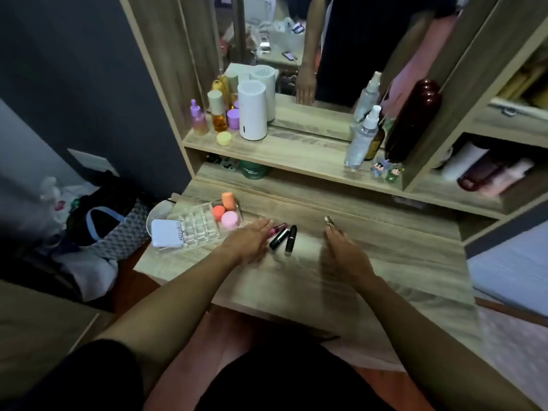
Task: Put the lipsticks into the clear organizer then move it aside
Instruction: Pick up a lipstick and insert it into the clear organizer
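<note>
Two black lipsticks (279, 238) (291, 239) lie side by side on the wooden desk (296, 286). A pink lipstick (278, 227) lies just behind them, partly under my fingertips. A gold-capped lipstick (329, 221) rests further right. The clear organizer (198, 225) stands at the desk's left end, its grid cells empty, with pink and orange sponges (226, 210) in its rear section. My left hand (249, 240) lies flat and open beside the black lipsticks. My right hand (344, 247) hovers open, fingertips touching the gold lipstick's near end.
A white compact (167, 233) leans against the organizer's left side. The raised shelf holds bottles (218, 115), a white cylinder (252, 109) and spray bottles (361, 137) before a mirror. Bags (100, 221) lie on the floor at left; a bed edge (510, 271) is at right.
</note>
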